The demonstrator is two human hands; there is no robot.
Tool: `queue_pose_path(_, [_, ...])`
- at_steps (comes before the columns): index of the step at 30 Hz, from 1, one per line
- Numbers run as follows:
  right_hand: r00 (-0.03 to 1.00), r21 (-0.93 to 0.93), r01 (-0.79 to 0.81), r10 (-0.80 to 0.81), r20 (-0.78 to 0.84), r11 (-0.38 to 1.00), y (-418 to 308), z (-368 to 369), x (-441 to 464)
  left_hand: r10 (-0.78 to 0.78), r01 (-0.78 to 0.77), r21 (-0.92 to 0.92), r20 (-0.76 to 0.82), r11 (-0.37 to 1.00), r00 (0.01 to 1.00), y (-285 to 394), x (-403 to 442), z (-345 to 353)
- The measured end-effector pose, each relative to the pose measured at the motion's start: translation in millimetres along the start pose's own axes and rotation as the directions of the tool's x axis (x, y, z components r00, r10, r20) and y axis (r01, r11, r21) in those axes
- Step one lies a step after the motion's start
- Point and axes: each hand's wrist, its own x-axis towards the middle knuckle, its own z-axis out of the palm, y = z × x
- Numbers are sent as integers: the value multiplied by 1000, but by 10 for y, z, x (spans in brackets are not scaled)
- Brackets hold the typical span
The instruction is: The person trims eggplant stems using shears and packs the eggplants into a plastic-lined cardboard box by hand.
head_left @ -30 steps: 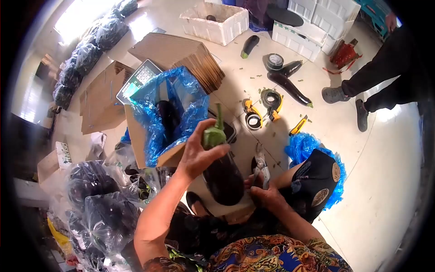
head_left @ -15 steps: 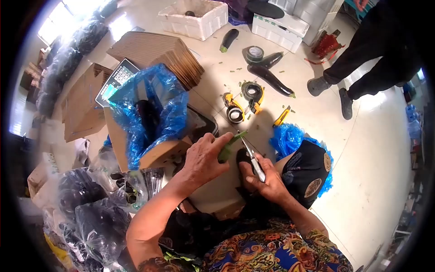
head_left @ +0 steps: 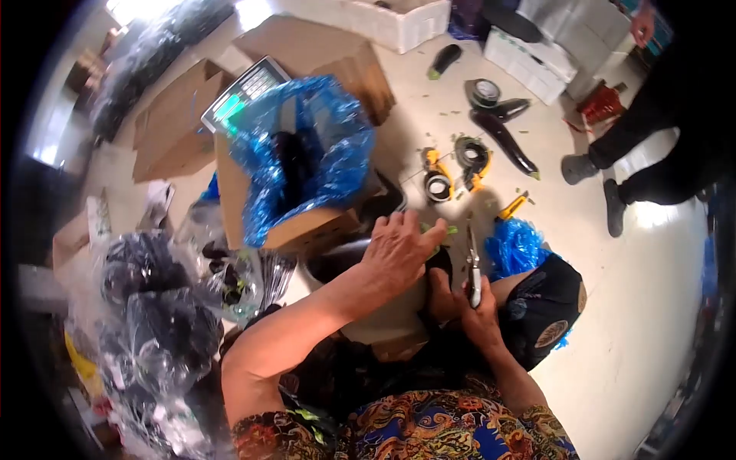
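My left hand [head_left: 399,249] is closed over an eggplant [head_left: 335,262], whose dark glossy body shows under my forearm. Its green stem end [head_left: 451,230] peeks out beside my fingers; the palm side of the grip is hidden. In my right hand [head_left: 481,310] is a pair of pruning snips [head_left: 474,268] with pale metal handles, blades pointing away from me, just right of the stem end. Ahead and to the left stands a cardboard box [head_left: 234,184] lined with a blue plastic bag [head_left: 349,115], with dark eggplants [head_left: 293,165] inside.
A scale display [head_left: 244,92] is behind the box. On the floor lie tape dispensers [head_left: 438,186], a tape roll [head_left: 484,93], a yellow cutter [head_left: 514,205], loose eggplants [head_left: 504,142] and green scraps. Bagged eggplants [head_left: 165,330] pile up at left. A person's legs [head_left: 644,165] stand at right.
The view has shifted, so the box and floor items sit farther right. My left hand has turned palm-down, and the eggplant's body now shows under my forearm. The snips have moved away from the stem end.
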Motion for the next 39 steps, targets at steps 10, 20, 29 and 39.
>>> queue_pose_path(10, [894,56,354,-356,272,933,-1385,138,897,-302,303,-158,30,940,953,-361,-347,-613])
queue_pose_path(20, [874,93,-362,303,381,928,26,546,193,-478,429,-211,-396,878,784,-768,-1848,-1803])
queue_pose_path(29, [660,79,-597,433,613,798,727,781,31,-846,844,-168,-277,510,456,-333,-4264,-1136])
queue_pose_path(39, [718,0,-473,386,580,881,686,1087,30,-981,999,-22,-193,35,30,409,-6441,771])
